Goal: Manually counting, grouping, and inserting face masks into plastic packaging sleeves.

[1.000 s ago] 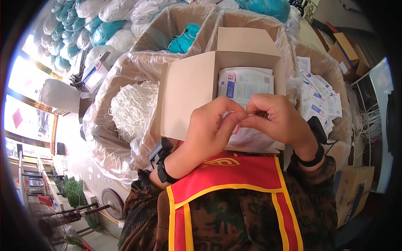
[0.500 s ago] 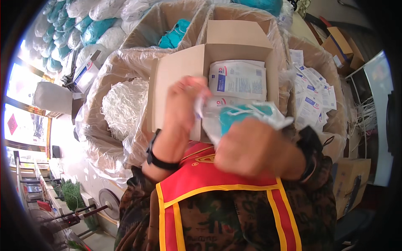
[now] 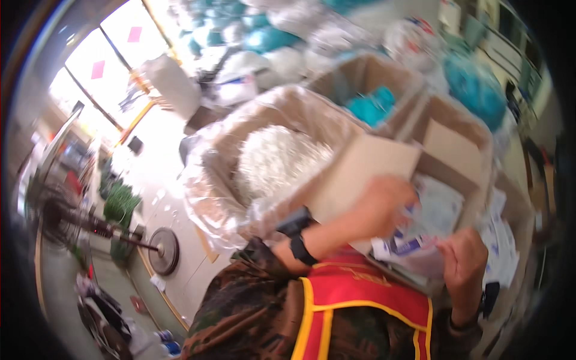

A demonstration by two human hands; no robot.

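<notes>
Your left hand [image 3: 384, 207] hangs over the near side of the open carton [image 3: 375, 165], in front of its broad left flap, with the fingers curled inward; it is too blurred to tell whether anything sits in the grip. Your right hand [image 3: 465, 259] is at the carton's near right, fingers folded into a loose fist beside a white packet with a blue band [image 3: 407, 245]. Whether thumb and finger pinch that packet's edge or only lie against it, you cannot tell from this view. The packet is between your two hands, at the carton's near end, and more flat white packets [image 3: 441, 207] lie inside just beyond it. The step in hand looks like two-handed handling of that one packet above the carton. As a judgement, the next move calls for a sure fingertip hold on its edge, with your left wrist kept clear of the flap. To your left, a plastic-lined bin [image 3: 210, 207] holds a heap of white strands [image 3: 276, 159]; beyond, a teal bundle [image 3: 373, 107] lies in another bin; loose printed sachets [image 3: 501, 249] lie to your right.
</notes>
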